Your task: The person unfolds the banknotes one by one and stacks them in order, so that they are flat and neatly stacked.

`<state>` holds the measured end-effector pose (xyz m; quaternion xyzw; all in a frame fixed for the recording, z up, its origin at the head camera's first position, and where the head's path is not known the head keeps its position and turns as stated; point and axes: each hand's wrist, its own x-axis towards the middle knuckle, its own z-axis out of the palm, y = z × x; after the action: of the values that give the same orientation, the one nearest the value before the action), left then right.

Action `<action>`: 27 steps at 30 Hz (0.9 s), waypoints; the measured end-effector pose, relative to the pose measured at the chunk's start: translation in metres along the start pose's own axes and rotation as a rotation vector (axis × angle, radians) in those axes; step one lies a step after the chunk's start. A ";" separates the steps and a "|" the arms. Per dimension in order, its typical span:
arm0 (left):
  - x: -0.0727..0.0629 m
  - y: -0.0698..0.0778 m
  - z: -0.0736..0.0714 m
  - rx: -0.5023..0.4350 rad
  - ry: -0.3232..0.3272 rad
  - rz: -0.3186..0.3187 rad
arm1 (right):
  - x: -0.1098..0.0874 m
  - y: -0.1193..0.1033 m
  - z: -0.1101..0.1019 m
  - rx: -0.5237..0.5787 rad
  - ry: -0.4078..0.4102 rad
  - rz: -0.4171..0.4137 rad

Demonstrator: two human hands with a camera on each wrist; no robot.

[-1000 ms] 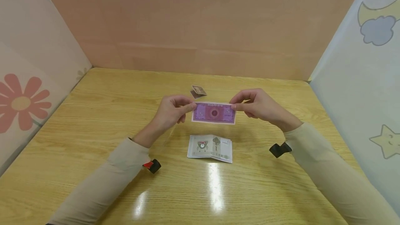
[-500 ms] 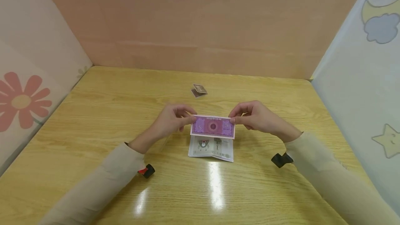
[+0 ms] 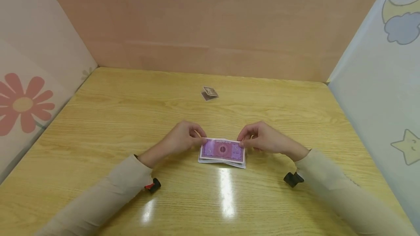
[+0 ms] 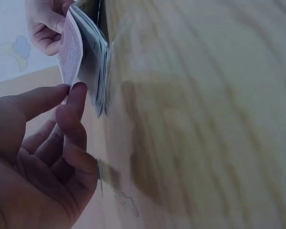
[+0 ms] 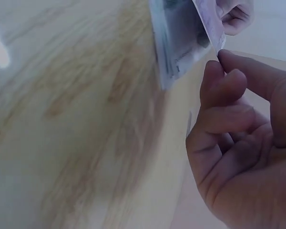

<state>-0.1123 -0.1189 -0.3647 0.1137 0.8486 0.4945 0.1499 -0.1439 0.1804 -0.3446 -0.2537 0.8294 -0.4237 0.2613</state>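
A purple play banknote (image 3: 222, 149) marked 5 is stretched between both hands. My left hand (image 3: 186, 139) pinches its far left corner between thumb and finger, and my right hand (image 3: 265, 139) pinches the far right corner. Under the note lies a small stack of greyish-green banknotes (image 3: 238, 164), creased down the middle and mostly covered in the head view. In the left wrist view the purple note (image 4: 71, 50) slants apart from the stack (image 4: 99, 71) near my hand. The right wrist view also shows a gap between note and stack (image 5: 178, 45).
A folded brownish banknote (image 3: 209, 93) stands half open farther back on the wooden table (image 3: 147, 94). An orange-pink panel (image 3: 210, 24) closes off the back. Patterned side panels rise at left and right.
Both hands have moved toward the person and down, bringing the purple note from above and beyond the stack to over it. The stack is now mostly covered; the brownish note stays put.
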 end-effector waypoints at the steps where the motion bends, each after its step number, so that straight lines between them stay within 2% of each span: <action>1: 0.000 0.000 0.001 0.016 0.000 0.001 | 0.001 0.001 0.001 -0.009 -0.004 0.000; 8: 0.005 -0.003 0.004 0.174 -0.002 0.048 | 0.002 0.002 0.007 -0.110 -0.006 -0.033; 17: 0.010 -0.005 0.006 0.224 -0.036 0.053 | 0.005 0.006 0.013 -0.259 0.052 -0.067; 27: 0.011 -0.003 0.007 0.261 -0.044 0.032 | 0.004 0.008 0.016 -0.268 0.076 -0.063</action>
<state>-0.1199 -0.1112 -0.3717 0.1568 0.9002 0.3796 0.1445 -0.1383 0.1725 -0.3600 -0.2959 0.8794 -0.3265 0.1802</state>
